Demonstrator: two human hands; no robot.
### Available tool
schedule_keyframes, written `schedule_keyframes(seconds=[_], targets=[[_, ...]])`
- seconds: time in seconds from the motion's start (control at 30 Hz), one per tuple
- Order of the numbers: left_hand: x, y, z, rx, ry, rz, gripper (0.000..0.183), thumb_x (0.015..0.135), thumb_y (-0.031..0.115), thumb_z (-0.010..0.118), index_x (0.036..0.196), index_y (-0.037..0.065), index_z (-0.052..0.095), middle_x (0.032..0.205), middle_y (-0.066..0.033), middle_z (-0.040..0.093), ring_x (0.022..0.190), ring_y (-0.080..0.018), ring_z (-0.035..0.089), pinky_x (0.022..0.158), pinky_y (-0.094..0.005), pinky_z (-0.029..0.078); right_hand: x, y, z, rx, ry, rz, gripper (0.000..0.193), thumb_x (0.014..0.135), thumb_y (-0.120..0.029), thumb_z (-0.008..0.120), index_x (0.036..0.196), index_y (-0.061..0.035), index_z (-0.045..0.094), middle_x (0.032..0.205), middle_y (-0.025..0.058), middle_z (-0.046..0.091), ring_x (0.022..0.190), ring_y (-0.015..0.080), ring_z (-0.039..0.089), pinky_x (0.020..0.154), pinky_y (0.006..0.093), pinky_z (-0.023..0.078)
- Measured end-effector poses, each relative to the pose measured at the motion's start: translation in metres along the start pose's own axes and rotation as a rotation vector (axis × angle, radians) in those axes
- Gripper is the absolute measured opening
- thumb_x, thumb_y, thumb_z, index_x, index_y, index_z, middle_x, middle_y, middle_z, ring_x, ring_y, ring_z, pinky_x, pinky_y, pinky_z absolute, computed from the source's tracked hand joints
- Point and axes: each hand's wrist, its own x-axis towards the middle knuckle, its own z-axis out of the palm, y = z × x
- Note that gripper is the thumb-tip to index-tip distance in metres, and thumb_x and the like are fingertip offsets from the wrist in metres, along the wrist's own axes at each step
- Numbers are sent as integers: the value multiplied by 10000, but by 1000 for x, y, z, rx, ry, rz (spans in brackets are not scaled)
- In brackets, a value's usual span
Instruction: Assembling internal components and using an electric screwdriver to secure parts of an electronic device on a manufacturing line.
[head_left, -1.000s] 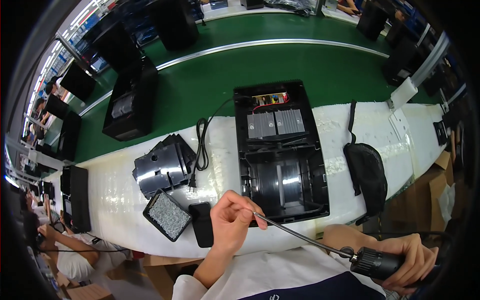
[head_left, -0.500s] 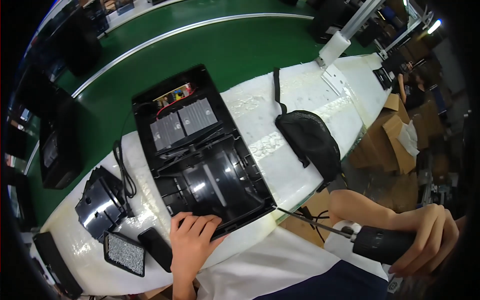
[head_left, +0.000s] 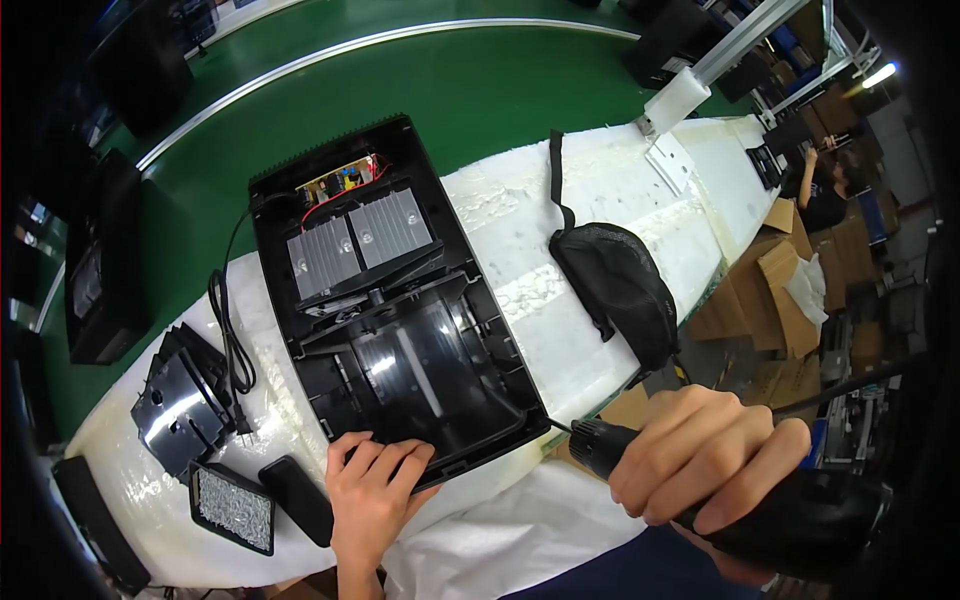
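An open black plastic housing (head_left: 500, 385) lies on the padded white bench top. It has two grey finned metal blocks (head_left: 355, 240), a small circuit board with red wires (head_left: 340, 183), and a glossy curved hollow at its near end. My left hand (head_left: 370, 495) grips the near left part of its rim, fingers over the edge. My right hand (head_left: 710, 455) is wrapped around a black power screwdriver (head_left: 598, 445), held nearly level. Its thin shaft points left to the housing's near right corner; whether the tip sits in a screw cannot be made out.
Left of the housing are a power cord (head_left: 228, 335), black plastic parts (head_left: 180, 405), a tray of small silvery screws (head_left: 235, 507) and a dark phone-shaped slab (head_left: 298, 500). A black mesh pouch (head_left: 630, 285) lies to the right. Cardboard boxes (head_left: 790, 300) and another person (head_left: 828, 195) are beyond.
My right hand has moved left with the screwdriver, closer to the housing's corner, and less shaft shows. The left hand keeps its grip on the rim. The view has shifted slightly.
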Motion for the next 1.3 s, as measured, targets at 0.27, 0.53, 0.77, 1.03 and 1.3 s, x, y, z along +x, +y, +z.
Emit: schedule_keyframes(seconds=[0.27,0.53,0.77,1.03,1.3], targets=[[0,-3,0,7,-9,-6,404,558,231,815,920,115,677,921,48,653,749,-161,558,897,-378,431,-9,6,1,-32,23,135,485,889,-396,695,895,20,444,613,186,583,428,266,576,406,373,533],[-2,-2,-2,25,-1,7,411,556,236,815,927,123,679,932,47,656,785,-152,569,896,-367,431,-13,18,-1,59,-31,95,538,843,-453,733,817,39,516,653,184,607,458,259,592,428,362,537],[-5,-6,6,-27,14,66,342,680,284,782,964,122,681,990,53,668,804,-138,574,909,-341,431,-18,26,-2,139,-69,151,536,803,-469,769,861,22,563,694,169,636,507,258,628,473,326,552],[-10,-5,6,-8,97,72,291,728,308,783,937,133,683,919,52,659,815,-139,578,918,-329,434,-13,24,-20,257,-323,244,504,807,-424,783,885,32,582,704,166,642,566,305,661,529,359,575],[-14,-7,7,38,105,69,271,764,332,768,932,137,680,937,51,664,863,-141,588,937,-327,415,-3,36,-13,406,-501,305,230,961,-97,571,844,95,620,747,236,652,606,370,658,566,403,575]])
